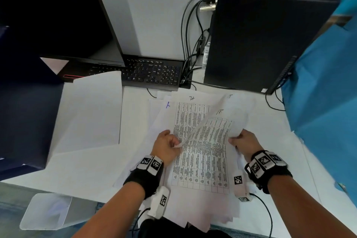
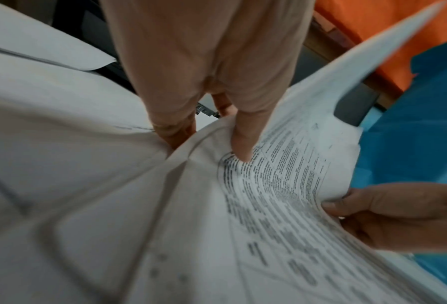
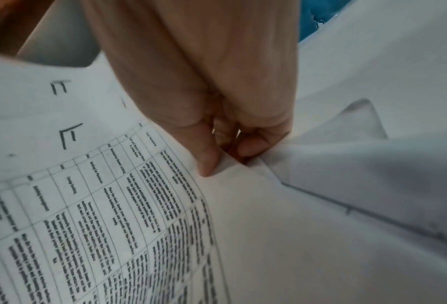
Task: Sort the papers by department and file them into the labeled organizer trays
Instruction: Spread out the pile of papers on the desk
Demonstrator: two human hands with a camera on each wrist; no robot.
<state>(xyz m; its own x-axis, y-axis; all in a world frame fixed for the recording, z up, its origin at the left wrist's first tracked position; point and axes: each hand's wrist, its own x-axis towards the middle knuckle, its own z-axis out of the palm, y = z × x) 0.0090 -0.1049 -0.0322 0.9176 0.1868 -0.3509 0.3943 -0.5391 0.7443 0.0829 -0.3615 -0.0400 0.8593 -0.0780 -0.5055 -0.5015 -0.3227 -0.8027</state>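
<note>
Both hands [image 1: 167, 146] pinch printed sheet [image 1: 204, 152].

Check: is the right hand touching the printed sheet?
Touching. The right wrist view shows the right hand pinching the printed sheet at its edge, thumb on top; the head view agrees.

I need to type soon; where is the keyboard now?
Head view: the keyboard lies behind the papers, between monitor and computer tower.

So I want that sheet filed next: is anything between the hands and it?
Nothing visible. The left hand and right hand already pinch the printed sheet by its side edges, lifted above the paper pile. No organizer tray is identifiable.
</note>
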